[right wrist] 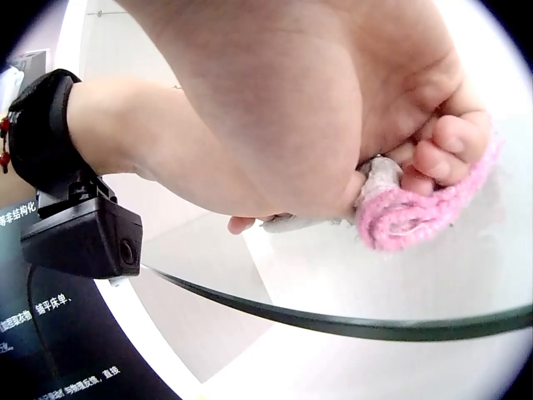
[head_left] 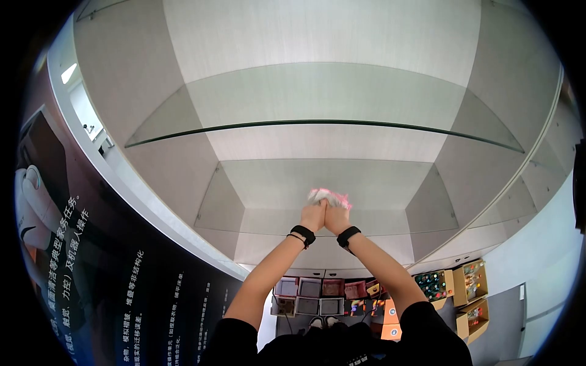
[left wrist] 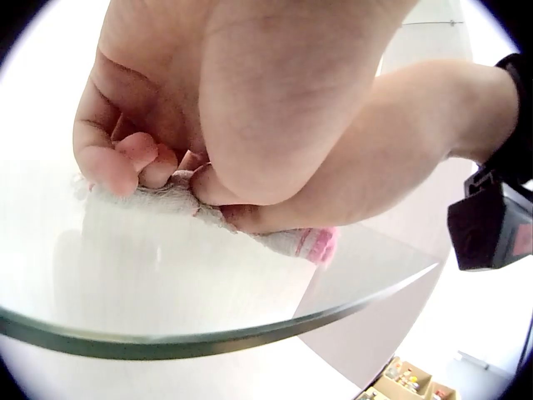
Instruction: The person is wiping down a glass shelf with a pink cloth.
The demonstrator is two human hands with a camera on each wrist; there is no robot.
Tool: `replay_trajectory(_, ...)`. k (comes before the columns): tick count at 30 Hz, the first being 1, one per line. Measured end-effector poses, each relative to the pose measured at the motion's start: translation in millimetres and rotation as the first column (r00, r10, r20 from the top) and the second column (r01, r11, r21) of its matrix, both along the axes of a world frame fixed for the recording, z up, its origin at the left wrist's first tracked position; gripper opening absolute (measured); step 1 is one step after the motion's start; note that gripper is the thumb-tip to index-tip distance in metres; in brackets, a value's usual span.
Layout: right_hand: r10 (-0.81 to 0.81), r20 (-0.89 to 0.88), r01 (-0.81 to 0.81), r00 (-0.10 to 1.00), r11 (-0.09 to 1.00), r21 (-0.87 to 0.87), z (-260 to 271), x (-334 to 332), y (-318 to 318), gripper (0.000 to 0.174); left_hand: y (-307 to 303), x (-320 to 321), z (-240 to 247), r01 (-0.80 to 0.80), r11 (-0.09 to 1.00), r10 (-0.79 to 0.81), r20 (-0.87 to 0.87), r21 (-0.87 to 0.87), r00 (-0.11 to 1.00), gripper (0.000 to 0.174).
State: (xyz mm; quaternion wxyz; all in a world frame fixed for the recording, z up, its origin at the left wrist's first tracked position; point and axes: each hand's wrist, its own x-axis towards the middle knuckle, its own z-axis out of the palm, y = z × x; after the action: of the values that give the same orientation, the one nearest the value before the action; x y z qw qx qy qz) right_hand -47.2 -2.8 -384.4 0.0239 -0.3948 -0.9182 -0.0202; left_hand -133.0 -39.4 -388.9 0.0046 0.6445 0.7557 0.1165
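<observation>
Both hands meet side by side over the lower glass shelf (head_left: pixel 274 183). Between them is a bunched white and pink cloth (head_left: pixel 329 196). The left hand (head_left: pixel 313 216) has its fingers curled round the whitish part of the cloth (left wrist: pixel 154 198); its pink end pokes out beyond the thumbs. The right hand (head_left: pixel 337 218) grips the pink part of the cloth (right wrist: pixel 400 218) with curled fingers. In both wrist views the cloth lies close above the glass; whether it touches the surface I cannot tell.
An upper glass shelf (head_left: pixel 329 122) spans the cabinet above the hands. On the floor below stand several bins (head_left: pixel 309 288) and cardboard boxes (head_left: pixel 471 282). A dark printed panel (head_left: pixel 122 262) rises at the left.
</observation>
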Motion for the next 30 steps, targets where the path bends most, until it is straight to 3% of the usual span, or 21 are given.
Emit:
replay_trajectory(2,0.01,0.068,-0.012,0.998,0.999,0.037,-2.7,-0.9,5.5,0.047,0.5,0.6,3.8,0.005,1.0,-0.005,-0.002,0.006,1.0,0.026)
replay_trajectory(4,0.083,-0.048,-0.062,0.995,0.939,0.338,-11.9,-1.0,12.5,0.044,3.9,-0.1,4.6,0.003,1.0,-0.003,0.001,0.007,1.0,0.024)
replay_trajectory(5,0.092,-0.042,-0.073,0.995,0.944,0.323,-19.2,-3.3,13.9,0.044,7.5,-1.7,3.7,-0.012,0.999,0.012,0.002,0.03,1.0,0.023)
replay_trajectory(7,-0.015,-0.046,0.013,0.999,0.999,-0.042,-5.9,-8.1,19.8,0.031,12.5,-0.6,4.4,-0.055,0.997,0.056,-0.01,0.058,0.998,0.022)
replay_trajectory(11,0.017,-0.111,-0.02,0.994,0.999,-0.026,-9.5,1.6,12.5,0.036,-1.1,2.3,2.8,-0.043,0.998,0.043,0.0,0.042,0.999,0.023)
replay_trajectory(13,0.183,-0.131,-0.19,0.974,0.981,-0.045,-9.0,14.3,3.1,0.043,-17.7,0.8,0.6,0.124,0.99,-0.124,-0.004,0.073,0.992,0.025)
replay_trajectory(14,0.182,-0.132,-0.188,0.974,0.981,-0.041,-6.4,18.0,0.7,0.043,-20.2,0.0,1.8,0.122,0.987,-0.113,0.085,-0.107,0.99,0.038)
replay_trajectory(17,0.19,0.003,-0.187,0.982,0.968,-0.167,4.7,14.8,0.3,0.049,-20.1,0.6,10.3,0.123,0.986,-0.113,0.086,-0.115,0.99,0.042)
replay_trajectory(21,0.189,-0.025,-0.19,0.982,0.972,-0.137,-15.9,-7.9,33.6,0.046,10.3,-6.7,3.3,-0.012,0.992,0.025,0.1,-0.125,0.995,0.044)
replay_trajectory(22,0.219,-0.121,-0.199,0.968,0.968,0.154,-26.1,-13.4,43.3,0.042,19.5,-9.5,3.0,-0.068,0.989,0.081,0.096,-0.129,0.992,0.044)
replay_trajectory(23,0.272,-0.204,-0.164,0.941,0.888,0.429,-36.7,-17.1,51.9,0.039,26.7,-11.2,1.6,-0.106,0.987,0.115,0.073,-0.119,0.991,0.043)
replay_trajectory(24,0.275,-0.202,-0.167,0.94,0.888,0.429,-32.0,-17.5,50.2,0.039,29.0,-11.6,1.9,-0.109,0.987,0.119,0.074,-0.12,0.99,0.043)
replay_trajectory(26,0.117,-0.055,-0.106,0.992,0.98,0.166,-7.3,-17.0,40.2,0.041,31.3,-12.0,2.3,-0.143,0.982,0.153,0.072,-0.124,0.986,0.041)
replay_trajectory(27,0.117,-0.047,-0.108,0.992,0.981,0.158,-2.6,-14.4,36.3,0.041,28.2,-10.2,3.3,-0.143,0.981,0.154,0.08,-0.133,0.985,0.041)
replay_trajectory(29,0.128,-0.062,-0.133,0.99,0.987,-0.09,4.0,-7.8,28.9,0.044,19.1,-8.7,3.8,-0.073,0.987,0.081,0.053,-0.144,0.995,0.042)
replay_trajectory(30,0.128,-0.054,-0.133,0.99,0.986,-0.096,7.6,-2.2,22.8,0.044,11.8,-7.5,2.6,-0.072,0.986,0.082,0.06,-0.149,0.995,0.042)
